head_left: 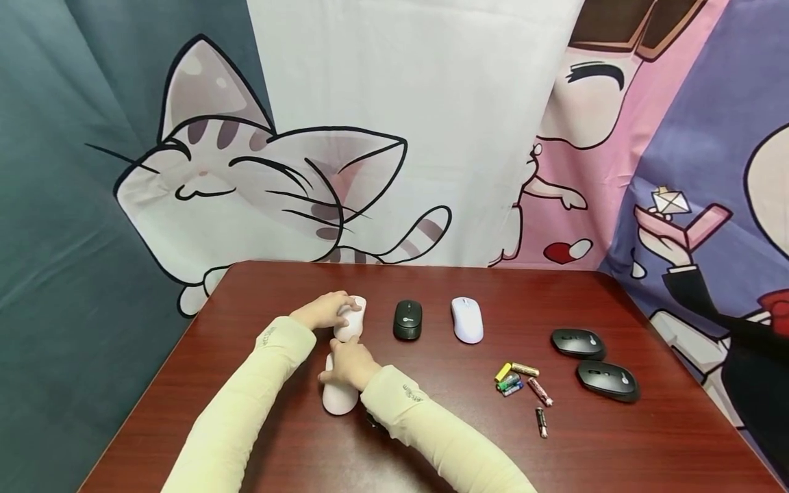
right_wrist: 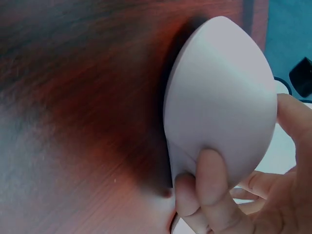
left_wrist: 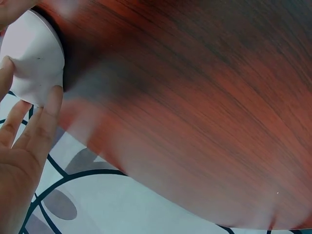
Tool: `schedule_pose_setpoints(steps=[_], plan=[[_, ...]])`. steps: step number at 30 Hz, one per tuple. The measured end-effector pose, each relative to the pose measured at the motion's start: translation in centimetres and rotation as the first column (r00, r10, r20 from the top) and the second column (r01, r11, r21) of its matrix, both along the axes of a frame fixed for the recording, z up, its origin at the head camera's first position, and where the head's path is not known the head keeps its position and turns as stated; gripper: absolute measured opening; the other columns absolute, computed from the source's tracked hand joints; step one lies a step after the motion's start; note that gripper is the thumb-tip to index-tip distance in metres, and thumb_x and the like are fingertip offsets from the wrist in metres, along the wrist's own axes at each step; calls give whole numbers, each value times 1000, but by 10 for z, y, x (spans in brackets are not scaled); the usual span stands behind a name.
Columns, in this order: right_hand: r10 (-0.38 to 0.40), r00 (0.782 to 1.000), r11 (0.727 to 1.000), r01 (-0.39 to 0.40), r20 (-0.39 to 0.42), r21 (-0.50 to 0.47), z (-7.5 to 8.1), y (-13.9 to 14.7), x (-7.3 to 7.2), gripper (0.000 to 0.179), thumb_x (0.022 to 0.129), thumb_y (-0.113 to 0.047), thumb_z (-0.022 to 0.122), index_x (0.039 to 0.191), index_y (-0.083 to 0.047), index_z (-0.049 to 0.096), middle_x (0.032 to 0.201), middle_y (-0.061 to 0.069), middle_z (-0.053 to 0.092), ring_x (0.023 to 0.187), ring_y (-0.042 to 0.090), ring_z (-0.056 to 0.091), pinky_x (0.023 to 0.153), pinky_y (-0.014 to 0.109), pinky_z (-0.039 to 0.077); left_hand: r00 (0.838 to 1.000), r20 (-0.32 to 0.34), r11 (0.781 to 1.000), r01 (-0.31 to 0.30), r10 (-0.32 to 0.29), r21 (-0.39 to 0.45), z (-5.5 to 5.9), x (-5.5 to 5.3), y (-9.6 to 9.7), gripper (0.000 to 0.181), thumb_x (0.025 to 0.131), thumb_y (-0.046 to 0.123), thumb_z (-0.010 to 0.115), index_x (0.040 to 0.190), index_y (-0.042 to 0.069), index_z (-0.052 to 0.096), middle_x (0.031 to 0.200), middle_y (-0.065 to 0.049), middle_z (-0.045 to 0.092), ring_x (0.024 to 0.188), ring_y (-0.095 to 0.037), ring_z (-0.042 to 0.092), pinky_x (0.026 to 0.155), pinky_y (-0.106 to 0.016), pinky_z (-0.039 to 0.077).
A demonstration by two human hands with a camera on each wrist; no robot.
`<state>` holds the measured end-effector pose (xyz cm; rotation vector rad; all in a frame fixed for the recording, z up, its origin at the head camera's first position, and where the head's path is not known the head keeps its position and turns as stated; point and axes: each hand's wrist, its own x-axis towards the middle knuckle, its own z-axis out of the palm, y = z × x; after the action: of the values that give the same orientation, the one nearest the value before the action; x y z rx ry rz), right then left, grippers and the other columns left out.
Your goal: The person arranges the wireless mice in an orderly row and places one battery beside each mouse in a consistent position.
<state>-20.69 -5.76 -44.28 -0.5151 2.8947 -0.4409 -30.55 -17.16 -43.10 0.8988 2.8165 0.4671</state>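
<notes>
Two white computer mice stand one behind the other at the left of the table. My left hand (head_left: 323, 311) holds the farther white mouse (head_left: 351, 320), its fingertips along the edges; the left wrist view shows that mouse (left_wrist: 36, 53) on the wood with fingers at its far end. Around the nearer white mouse (head_left: 339, 398), my right hand (head_left: 353, 366) has its thumb on one side and fingers on the other. The right wrist view shows this mouse's smooth rounded back (right_wrist: 224, 92) close up. The right hand hides its front part in the head view.
A black mouse (head_left: 407, 320) and another white mouse (head_left: 467, 320) stand at mid-table. Farther right lie two dark mice, one (head_left: 578, 344) behind the other (head_left: 608, 381). Several small batteries (head_left: 509, 382) are scattered before them. A dark object (head_left: 372, 419) is partly hidden by the right sleeve.
</notes>
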Motion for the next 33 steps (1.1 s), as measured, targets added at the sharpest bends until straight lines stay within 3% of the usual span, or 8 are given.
schedule_pose_setpoints(steps=[5, 11, 17, 28, 33], plan=[[-13, 1000, 1000, 13, -5, 20, -1, -6, 2, 59, 67, -45, 79, 112, -11, 61, 98, 18, 60, 90, 30, 64, 71, 35, 52, 1000, -13, 1000, 18, -19, -20, 0, -2, -1, 32, 80, 8, 71, 112, 5, 67, 103, -14, 60, 100, -31, 58, 89, -42, 46], [-8, 1000, 999, 9, -19, 48, -1, -9, -2, 64, 68, -48, 78, 117, -12, 60, 103, 17, 65, 99, 28, 62, 77, 33, 52, 1000, 11, 1000, -9, 9, -4, 2, -3, -2, 32, 80, 7, 71, 111, 6, 66, 109, -15, 59, 106, -33, 56, 93, -44, 45], [-18, 1000, 997, 18, 5, 69, -5, -9, -7, 72, 70, -55, 74, 127, -13, 56, 112, 17, 65, 107, 28, 60, 84, 32, 51, 1000, 13, 1000, 0, 0, -17, 1, -5, 0, 34, 79, 7, 72, 113, 5, 66, 108, -14, 59, 103, -31, 57, 93, -43, 45], [13, 1000, 993, -14, 9, 117, -5, -8, -5, 68, 69, -57, 74, 120, -16, 58, 105, 15, 66, 102, 26, 63, 79, 30, 52, 999, 33, 999, -23, 24, -26, 4, -3, 4, 32, 79, 7, 72, 111, 5, 66, 108, -15, 59, 104, -32, 57, 92, -43, 46], [-7, 1000, 995, 5, 25, 96, -4, -8, -5, 70, 71, -56, 74, 126, -16, 55, 111, 17, 64, 106, 28, 61, 81, 31, 52, 999, 29, 1000, -25, 25, -18, 3, -3, 5, 33, 78, 6, 73, 110, 5, 66, 109, -15, 59, 104, -32, 57, 94, -43, 45]])
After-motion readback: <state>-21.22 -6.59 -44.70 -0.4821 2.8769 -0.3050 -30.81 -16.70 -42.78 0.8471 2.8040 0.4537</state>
